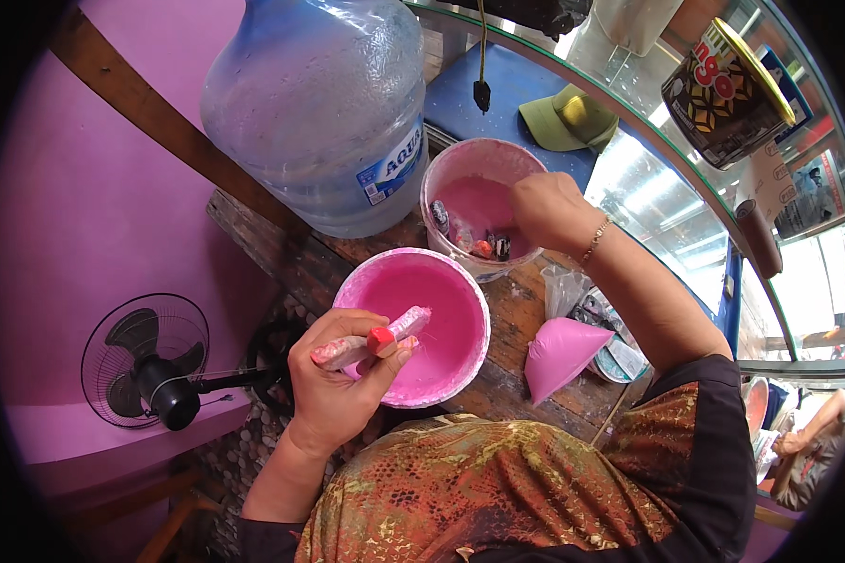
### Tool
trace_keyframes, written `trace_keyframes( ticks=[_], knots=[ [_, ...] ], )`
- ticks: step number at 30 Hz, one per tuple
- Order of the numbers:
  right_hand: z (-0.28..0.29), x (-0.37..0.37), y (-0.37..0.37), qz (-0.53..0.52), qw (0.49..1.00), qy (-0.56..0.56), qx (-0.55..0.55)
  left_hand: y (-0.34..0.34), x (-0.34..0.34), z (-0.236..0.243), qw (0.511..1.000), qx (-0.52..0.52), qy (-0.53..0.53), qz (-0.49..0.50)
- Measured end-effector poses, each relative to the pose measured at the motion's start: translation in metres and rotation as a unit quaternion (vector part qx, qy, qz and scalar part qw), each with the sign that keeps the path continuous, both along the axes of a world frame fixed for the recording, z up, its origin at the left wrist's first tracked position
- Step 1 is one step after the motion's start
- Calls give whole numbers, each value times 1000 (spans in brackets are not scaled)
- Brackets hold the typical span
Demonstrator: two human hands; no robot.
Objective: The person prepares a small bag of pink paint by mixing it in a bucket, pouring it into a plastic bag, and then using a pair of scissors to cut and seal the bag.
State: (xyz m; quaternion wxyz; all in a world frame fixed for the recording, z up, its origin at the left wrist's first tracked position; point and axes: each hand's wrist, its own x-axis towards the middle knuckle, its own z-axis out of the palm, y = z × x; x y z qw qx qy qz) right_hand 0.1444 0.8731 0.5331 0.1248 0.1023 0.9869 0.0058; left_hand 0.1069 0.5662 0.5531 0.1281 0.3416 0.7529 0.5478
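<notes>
My left hand (338, 380) is closed around a few stubby, stick-like pieces (408, 322), white smeared with pink, one with a red end. They are held over a white-rimmed bucket (476, 357) of bright pink liquid. Behind it, a pinkish bucket (453, 161) holds several small dark and coloured items (482, 248) at its bottom; their kind is unclear. My right hand (546, 211) is curled over that bucket's right rim, fingers pointing down inside. Its fingertips are hidden, along with anything between them.
A large water jug (319, 122) stands behind the buckets. On the wooden table (512, 328) lie a pink filled bag (565, 355) and clear plastic packaging (582, 298). Glass cases curve along the right. A green cap (569, 119) sits beyond, a fan (150, 361) at left. Another person's arm (807, 427) shows far right.
</notes>
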Motion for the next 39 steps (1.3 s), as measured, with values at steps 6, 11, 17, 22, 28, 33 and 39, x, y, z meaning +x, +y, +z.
trace_keyframes(
  ticks=[6, 11, 17, 22, 28, 33, 39],
  knots=[
    [0, 24, 5, 45, 991, 120, -30, -2, 1, -1, 1000, 11, -13, 2],
    [-21, 28, 3, 44, 997, 68, -9, -2, -3, -6, 996, 14, 77, -41],
    [2, 36, -4, 14, 988, 152, -32, 2, -3, -2, 998, 27, 50, -3],
    [45, 43, -37, -8, 937, 319, -140, -1, -4, 2, 995, 52, -79, 25],
    [81, 50, -100, 105, 862, 267, -418, -1, -6, 2, 997, 32, -71, 9],
    [45, 33, -122, 122, 827, 261, -482, 4, -4, 11, 999, -34, -16, -24],
    [40, 20, -122, 137, 755, 243, -594, 6, 1, 14, 991, 11, 134, -15]
  ],
)
